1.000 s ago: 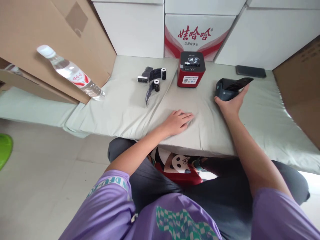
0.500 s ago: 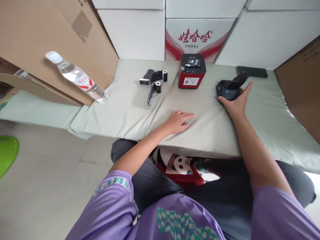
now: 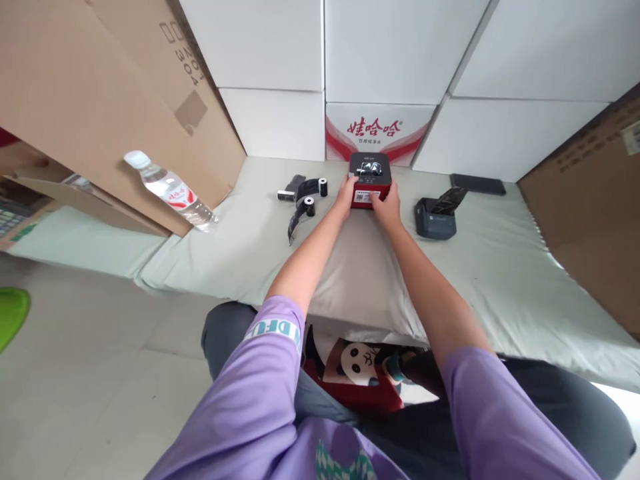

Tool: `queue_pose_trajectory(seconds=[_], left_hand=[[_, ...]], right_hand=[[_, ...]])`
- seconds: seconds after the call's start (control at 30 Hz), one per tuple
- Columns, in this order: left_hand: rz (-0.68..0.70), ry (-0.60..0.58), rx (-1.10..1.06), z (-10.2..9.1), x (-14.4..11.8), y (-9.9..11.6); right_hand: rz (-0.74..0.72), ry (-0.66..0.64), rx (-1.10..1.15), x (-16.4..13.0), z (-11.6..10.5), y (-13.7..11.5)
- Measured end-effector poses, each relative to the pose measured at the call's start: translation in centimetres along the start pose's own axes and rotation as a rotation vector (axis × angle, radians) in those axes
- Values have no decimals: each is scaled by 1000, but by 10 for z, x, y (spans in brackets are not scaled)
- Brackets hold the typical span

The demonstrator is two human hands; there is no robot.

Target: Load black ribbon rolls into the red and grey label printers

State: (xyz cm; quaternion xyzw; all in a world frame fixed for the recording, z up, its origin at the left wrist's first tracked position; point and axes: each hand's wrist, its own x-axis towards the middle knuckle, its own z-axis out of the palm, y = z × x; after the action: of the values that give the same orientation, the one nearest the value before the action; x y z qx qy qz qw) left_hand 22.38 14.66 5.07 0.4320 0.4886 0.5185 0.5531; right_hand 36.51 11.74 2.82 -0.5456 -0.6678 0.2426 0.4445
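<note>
Two stacks of large cartons frame the scene: white boxes (image 3: 395,47) piled at the back, one printed in red, and brown cardboard (image 3: 90,100) leaning at the left and right. Below them runs the table (image 3: 500,280), draped in a pale green-grey cloth, with the person seated at its near edge in a purple shirt. A clear water bottle (image 3: 170,190) leans against the left cardboard at the table's left end.

Smaller things sit in a row toward the back. The red label printer (image 3: 369,183) stands at the middle, just in front of the red-printed box. A dark grey device (image 3: 436,217) with its lid raised is near it on the right, a flat black phone (image 3: 477,184) lies behind that, and a few small rolls with black ribbon (image 3: 303,197) lie to the left.

The printer looks like a rigid, compact plastic block, probably moderately weighty for its size, with smooth sides; taking it low on both flanks seems the surest hold.

The left hand (image 3: 346,195) is on its left side and the right hand (image 3: 386,203) at its right front corner, fingers (image 3: 350,181) moderately spread and curved against the casing, cradling it between them. Whether they press firmly or merely rest there cannot be told.
</note>
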Motion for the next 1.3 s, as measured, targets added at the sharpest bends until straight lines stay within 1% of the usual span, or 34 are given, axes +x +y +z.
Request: queue_pose_trajectory(seconds=[0.03, 0.1, 0.17, 0.27, 0.33, 0.37, 0.43, 0.47, 0.53, 0.63, 0.73, 0.8, 0.87, 0.93, 1.07, 1.2, 1.3], left_hand=[[-12, -14, 14, 0, -2, 2], [-13, -27, 69, -5, -16, 1], [22, -69, 107, -15, -42, -6], [64, -162, -5, -30, -95, -20], [90, -172, -87, -36, -129, -27], [100, -155, -121, -37, -144, -29], [93, -116, -202, -37, -162, -30], [81, -92, -245, -36, -165, -30], [52, -55, -326, -34, -159, -28], [42, -20, -383, -30, -128, -27], [95, -33, -363, -26, -96, -31], [167, -50, -348, -24, -85, -38], [239, -70, -341, -24, -82, -45], [269, -115, -338, -27, -83, -50], [242, -209, -339, -35, -85, -53], [225, -236, -302, -39, -82, -50], [184, -228, -298, -43, -78, -49]], right_hand=[[38, 21, 22, 0, 2, -3], [75, 127, 38, -13, 0, -7], [30, 135, 47, -40, -7, -9], [-14, 147, 68, -95, -15, -11], [-28, 177, 62, -129, -14, -12], [-38, 199, 60, -142, -12, -11], [-70, 241, 74, -157, -7, -10], [-87, 258, 93, -159, -5, -9], [-107, 285, 158, -150, -2, -4], [-90, 315, 302, -118, -3, 5], [-72, 328, 448, -86, -1, 16], [-89, 327, 524, -77, 1, 23], [-113, 307, 581, -77, 4, 27], [-127, 286, 635, -82, 6, 28], [-114, 262, 735, -87, 7, 29], [-86, 254, 768, -81, 12, 39], [-57, 271, 826, -75, 16, 50]])
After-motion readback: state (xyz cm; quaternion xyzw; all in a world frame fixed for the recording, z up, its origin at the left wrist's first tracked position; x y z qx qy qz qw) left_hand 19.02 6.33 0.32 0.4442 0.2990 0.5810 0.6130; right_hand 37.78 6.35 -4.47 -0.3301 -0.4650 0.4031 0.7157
